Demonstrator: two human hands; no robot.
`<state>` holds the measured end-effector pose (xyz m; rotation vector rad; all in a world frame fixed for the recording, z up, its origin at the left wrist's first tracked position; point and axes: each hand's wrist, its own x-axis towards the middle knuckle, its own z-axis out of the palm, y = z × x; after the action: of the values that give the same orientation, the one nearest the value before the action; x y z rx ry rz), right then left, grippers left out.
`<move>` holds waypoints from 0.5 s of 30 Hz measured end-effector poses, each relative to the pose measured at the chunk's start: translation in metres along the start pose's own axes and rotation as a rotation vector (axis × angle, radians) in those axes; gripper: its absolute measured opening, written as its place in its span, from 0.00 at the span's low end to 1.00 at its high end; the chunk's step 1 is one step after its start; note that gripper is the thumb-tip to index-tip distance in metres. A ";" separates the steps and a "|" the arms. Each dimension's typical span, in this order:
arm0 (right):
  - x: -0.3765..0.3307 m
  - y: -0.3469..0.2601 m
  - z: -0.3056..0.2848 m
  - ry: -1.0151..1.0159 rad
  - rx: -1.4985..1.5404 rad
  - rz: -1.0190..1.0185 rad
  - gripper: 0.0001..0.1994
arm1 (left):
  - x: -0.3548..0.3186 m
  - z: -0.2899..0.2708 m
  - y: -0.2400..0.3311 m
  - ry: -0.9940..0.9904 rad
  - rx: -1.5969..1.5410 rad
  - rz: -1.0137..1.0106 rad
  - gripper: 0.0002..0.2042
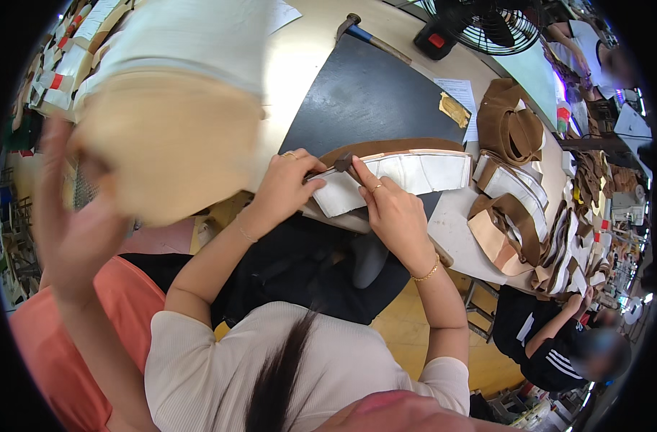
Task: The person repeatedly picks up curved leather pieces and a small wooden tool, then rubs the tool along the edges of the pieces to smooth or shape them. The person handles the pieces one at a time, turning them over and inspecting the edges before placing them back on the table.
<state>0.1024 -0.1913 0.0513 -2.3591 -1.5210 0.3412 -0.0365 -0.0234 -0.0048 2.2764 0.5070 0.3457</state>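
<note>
A curved strip (429, 171) with a white backing and a brown edge lies across the near side of a dark mat (364, 93). My left hand (289, 183) pinches its left end, thumb and fingers closed on the edge. Gripped in my right hand (399, 216) is a hammer (344, 163). Its dark head rests at the strip's upper edge, close to my left fingertips. The handle passes under my right palm, and its wooden end shows beside my wrist. Whether the head presses on the strip I cannot tell.
At left, a co-worker's blurred hand (91, 223) holds a large tan and white panel (170, 144) over the table. A second hammer (375, 39) lies along the mat's far edge, near a black fan (487, 25). Brown rolled strips (512, 122) and stacked pieces (559, 248) sit right.
</note>
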 end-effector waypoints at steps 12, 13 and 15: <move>0.001 -0.007 -0.005 0.158 0.106 -0.053 0.27 | -0.017 0.009 0.005 0.155 0.298 0.155 0.06; 0.001 -0.009 -0.005 0.232 0.161 -0.063 0.27 | -0.018 0.010 0.005 0.169 0.305 0.172 0.05; 0.001 -0.009 0.006 0.347 0.220 -0.075 0.26 | -0.014 0.009 0.005 0.196 0.319 0.211 0.06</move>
<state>0.0931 -0.1863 0.0496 -2.0570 -1.3293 0.0696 -0.0444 -0.0389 -0.0089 2.6296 0.4460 0.6376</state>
